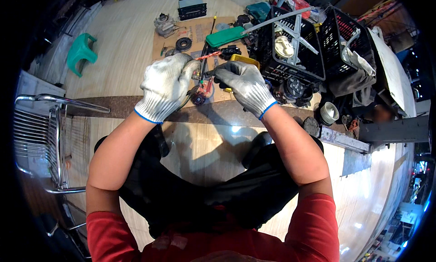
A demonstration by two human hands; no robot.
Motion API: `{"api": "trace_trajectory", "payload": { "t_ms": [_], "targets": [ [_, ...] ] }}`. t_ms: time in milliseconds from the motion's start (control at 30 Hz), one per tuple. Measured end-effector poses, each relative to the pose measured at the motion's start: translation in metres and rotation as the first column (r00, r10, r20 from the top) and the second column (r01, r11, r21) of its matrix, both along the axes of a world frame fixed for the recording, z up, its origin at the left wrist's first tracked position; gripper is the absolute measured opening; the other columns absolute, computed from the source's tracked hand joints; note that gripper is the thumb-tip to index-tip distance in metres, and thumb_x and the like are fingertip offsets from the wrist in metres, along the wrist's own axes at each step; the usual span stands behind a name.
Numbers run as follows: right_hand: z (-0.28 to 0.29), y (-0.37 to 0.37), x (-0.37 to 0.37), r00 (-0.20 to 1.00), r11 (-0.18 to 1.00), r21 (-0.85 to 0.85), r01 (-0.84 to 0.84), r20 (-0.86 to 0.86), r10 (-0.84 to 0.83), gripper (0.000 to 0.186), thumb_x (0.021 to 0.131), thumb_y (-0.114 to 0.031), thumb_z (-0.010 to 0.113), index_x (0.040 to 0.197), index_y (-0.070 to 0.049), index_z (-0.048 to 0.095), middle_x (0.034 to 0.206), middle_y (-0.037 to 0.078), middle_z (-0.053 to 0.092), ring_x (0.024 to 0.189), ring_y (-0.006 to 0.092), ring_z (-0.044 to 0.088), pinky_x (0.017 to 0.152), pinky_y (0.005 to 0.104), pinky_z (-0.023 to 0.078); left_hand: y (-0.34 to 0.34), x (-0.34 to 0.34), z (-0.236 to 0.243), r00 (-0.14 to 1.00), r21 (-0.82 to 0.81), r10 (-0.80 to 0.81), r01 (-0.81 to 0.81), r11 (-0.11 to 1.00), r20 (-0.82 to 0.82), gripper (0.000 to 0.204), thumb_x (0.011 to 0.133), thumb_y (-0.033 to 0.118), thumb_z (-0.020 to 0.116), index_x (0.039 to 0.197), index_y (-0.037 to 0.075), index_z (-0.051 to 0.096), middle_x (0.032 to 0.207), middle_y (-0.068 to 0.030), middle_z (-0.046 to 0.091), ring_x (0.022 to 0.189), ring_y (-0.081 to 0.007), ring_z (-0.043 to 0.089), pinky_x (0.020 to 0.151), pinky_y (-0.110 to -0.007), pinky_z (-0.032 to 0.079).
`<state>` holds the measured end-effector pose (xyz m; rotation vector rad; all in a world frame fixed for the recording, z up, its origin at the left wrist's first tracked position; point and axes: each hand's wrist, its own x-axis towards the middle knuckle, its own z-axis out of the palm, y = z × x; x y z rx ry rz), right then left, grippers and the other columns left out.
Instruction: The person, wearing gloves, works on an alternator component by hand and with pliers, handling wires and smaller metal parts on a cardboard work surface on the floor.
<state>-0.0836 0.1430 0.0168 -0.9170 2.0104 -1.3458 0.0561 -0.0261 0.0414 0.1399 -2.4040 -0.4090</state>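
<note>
Both my hands wear white knit gloves with blue cuffs and are raised over a brown cardboard sheet (160,43). My left hand (167,82) is closed, thumb against its curled fingers; what it holds, if anything, is hidden. A thin red-and-white strip (209,56) shows by its fingertips, but I cannot tell whether they touch it. My right hand (246,84) is closed in a pinch, with a small dark piece (209,74) at its fingertips, too small to name. Below and between the hands lies a round dark part with a reddish centre (198,97).
On the cardboard lie a black ring (183,44) and a metal housing (165,25). A green flat case (225,36) sits beyond my hands. Black crates (290,73) filled with parts stand at right. At left are a green stool (82,53) and a metal chair (58,144).
</note>
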Motion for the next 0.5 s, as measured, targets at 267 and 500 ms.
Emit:
{"api": "trace_trajectory", "payload": {
  "t_ms": [267,500],
  "targets": [
    [0.014,0.003,-0.003,0.981,0.974,-0.219,0.062,0.191,-0.019,0.037,0.099,-0.028,0.066,0.113,0.006,0.067,0.092,0.005,0.07,0.072,0.0077,0.061,0.065,0.0236,0.051,-0.003,0.001,0.001,0.998,-0.109,0.012,-0.006,0.994,0.061,0.01,0.089,0.014,0.071,0.091,0.004,0.071,0.075,-0.0172,0.067,0.068,-0.0358,0.068,0.061,-0.043,0.053],
    [0.025,0.002,0.015,0.982,0.996,-0.079,0.039,-0.18,-0.053,0.034,0.095,-0.03,0.063,0.103,0.002,0.072,0.09,0.017,0.072,0.083,0.0244,0.07,0.076,0.0343,0.052,0.001,-0.001,0.005,0.999,-0.231,-0.005,0.013,0.973,0.033,0.009,0.089,0.014,0.071,0.09,0.004,0.071,0.074,-0.0169,0.067,0.066,-0.0356,0.067,0.058,-0.042,0.052]
  ]
}}
